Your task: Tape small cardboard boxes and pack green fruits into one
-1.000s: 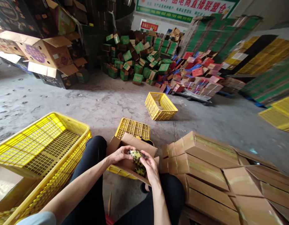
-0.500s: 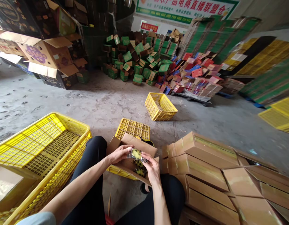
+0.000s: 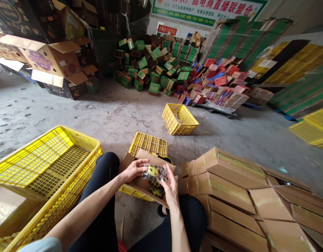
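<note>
A yellow, fruit-like piece in a clear wrapper with dark spots is held level above an open cardboard box. At its left end my left hand grips the wrapper between thumb and fingers. My right hand holds the right end, thumb on the near side and fingers behind. Beneath, more yellow wrapped pieces lie in the box, partly hidden by the held one. The box sits between my knees on a yellow crate.
A large yellow crate stands at my left, with cardboard inside. Stacked brown cartons are at my right. Ahead are an upturned yellow crate, another yellow crate and a heap of green boxes.
The fingers of my right hand have spread and risen around the wrapper's right end. More of the wrapped piece now shows. My left hand has shifted only slightly.
</note>
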Demonstrator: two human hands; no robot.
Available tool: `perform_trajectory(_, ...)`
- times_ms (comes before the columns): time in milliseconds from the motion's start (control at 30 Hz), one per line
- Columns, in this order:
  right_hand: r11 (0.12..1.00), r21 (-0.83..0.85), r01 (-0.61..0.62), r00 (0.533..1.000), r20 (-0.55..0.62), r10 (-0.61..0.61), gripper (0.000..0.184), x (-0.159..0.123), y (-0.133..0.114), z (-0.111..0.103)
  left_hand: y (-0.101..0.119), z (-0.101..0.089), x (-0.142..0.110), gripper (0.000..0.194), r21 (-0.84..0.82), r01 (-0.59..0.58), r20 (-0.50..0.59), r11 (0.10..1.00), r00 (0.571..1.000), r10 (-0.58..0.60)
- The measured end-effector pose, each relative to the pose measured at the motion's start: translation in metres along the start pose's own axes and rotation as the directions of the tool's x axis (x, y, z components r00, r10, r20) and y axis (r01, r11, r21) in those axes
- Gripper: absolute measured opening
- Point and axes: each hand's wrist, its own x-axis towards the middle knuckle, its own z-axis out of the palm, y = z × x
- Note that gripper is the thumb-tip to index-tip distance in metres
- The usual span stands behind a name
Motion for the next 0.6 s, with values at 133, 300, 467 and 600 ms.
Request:
perform_trajectory(133, 0.973, 0.155, -0.170, 0.985, -0.002, 0.173, 0.072, 0.001, 0.005, -0.001, 0.001, 0.001, 0.000, 0.070, 0.014, -0.012, -0.014, 1.000, 1.000, 0.012)
perform_trajectory(300, 0.965, 0.177, -0.195, 0.979, -0.021, 0.201, 0.056, 0.003, 0.008, -0.001, -0.001, -0.001, 0.001, 0.072, 0.042, -0.027, 0.000, 0.999, 1.000, 0.027)
perform_trajectory(467, 0.968, 0.115, -0.225, 0.974, 0.022, 0.224, 0.048, 0.002, 0.015, -0.001, -0.002, -0.002, 0.001, 0.072, 0.052, -0.011, 0.027, 0.999, 1.000, 0.009)
perform_trajectory(600, 0.970, 0.140, -0.199, 0.980, 0.003, 0.200, 0.038, 0.003, 0.016, -0.003, -0.002, -0.001, 0.001, 0.071, 0.062, -0.023, 0.067, 0.998, 0.998, 0.019)
